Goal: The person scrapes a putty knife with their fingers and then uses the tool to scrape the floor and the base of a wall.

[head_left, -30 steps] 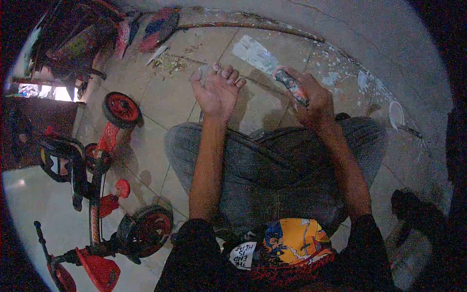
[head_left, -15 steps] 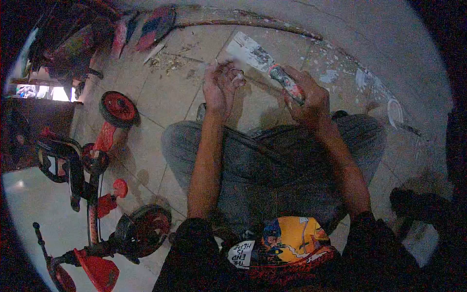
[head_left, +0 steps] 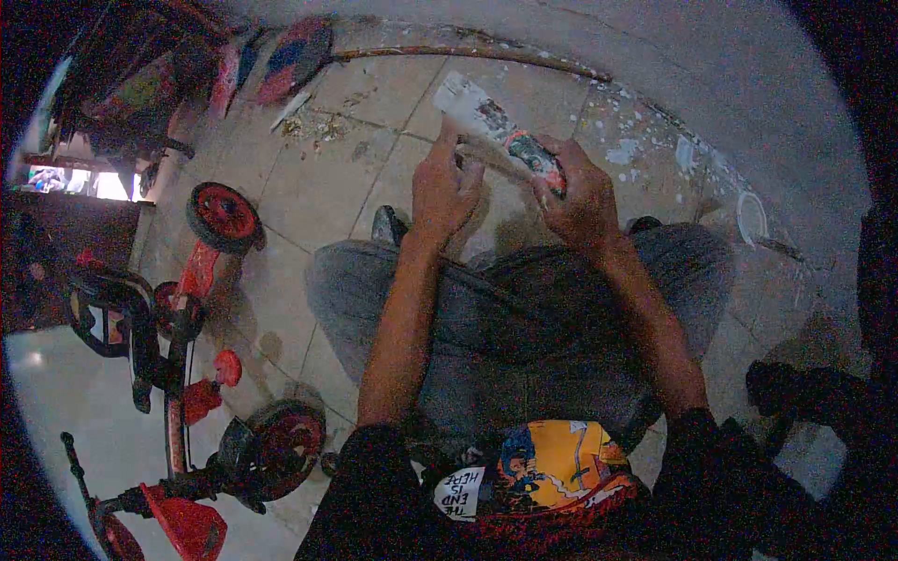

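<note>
In my right hand (head_left: 582, 198) is a putty knife (head_left: 486, 117), gripped by its dark, red-edged handle, with the wide blade pointing up and left. Whitish smears and dark patches cover the blade. My left hand (head_left: 447, 192) is at the blade's lower edge, its fingers curled and the index finger reaching up against or very near the metal. Whether something small sits between those fingers is hidden. Both forearms rest above my crossed legs (head_left: 524, 318) in grey trousers.
A red and black child's tricycle (head_left: 178, 374) stands at the left. Scraped debris (head_left: 323, 126) lies on the tiled floor (head_left: 309, 192). A long pole (head_left: 468, 53) runs along the wall's foot. White splatters (head_left: 627, 150) and a pale ring-shaped object (head_left: 751, 218) are at the right.
My left hand has turned and shifted slightly right, its open fingers now curled in by the blade. The right hand and putty knife have moved slightly left.
</note>
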### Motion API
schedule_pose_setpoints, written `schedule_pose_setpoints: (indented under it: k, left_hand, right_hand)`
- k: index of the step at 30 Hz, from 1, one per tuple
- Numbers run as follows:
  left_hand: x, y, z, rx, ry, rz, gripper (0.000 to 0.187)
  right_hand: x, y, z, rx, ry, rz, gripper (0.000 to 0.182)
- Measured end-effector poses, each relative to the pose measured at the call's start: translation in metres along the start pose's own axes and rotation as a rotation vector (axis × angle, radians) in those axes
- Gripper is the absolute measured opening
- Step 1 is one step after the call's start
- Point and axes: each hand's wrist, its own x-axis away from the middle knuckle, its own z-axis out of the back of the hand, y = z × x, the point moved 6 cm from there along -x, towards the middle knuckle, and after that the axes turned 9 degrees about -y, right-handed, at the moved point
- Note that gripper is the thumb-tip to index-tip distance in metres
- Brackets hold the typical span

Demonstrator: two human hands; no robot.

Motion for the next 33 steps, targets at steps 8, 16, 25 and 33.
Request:
schedule_pose_setpoints:
  k: [8, 16, 25, 33]
  left_hand:
    - [0.000, 0.014, -0.002, 0.111, -0.103, -0.072, 0.041]
    - [0.002, 0.003, -0.007, 0.037, -0.127, -0.082, 0.040]
    - [-0.002, 0.010, -0.008, 0.287, -0.187, 0.002, 0.027]
    - [0.002, 0.017, -0.002, 0.352, -0.089, -0.083, 0.025]
  right_hand:
    - [0.004, 0.009, -0.010, 0.167, -0.081, 0.046, 0.044]
    - [-0.002, 0.002, -0.004, 0.332, -0.113, 0.122, 0.053]
    - [-0.003, 0.000, 0.007, 0.369, -0.089, 0.123, 0.051]
    - [0.000, -0.004, -0.005, 0.372, -0.147, 0.211, 0.051]
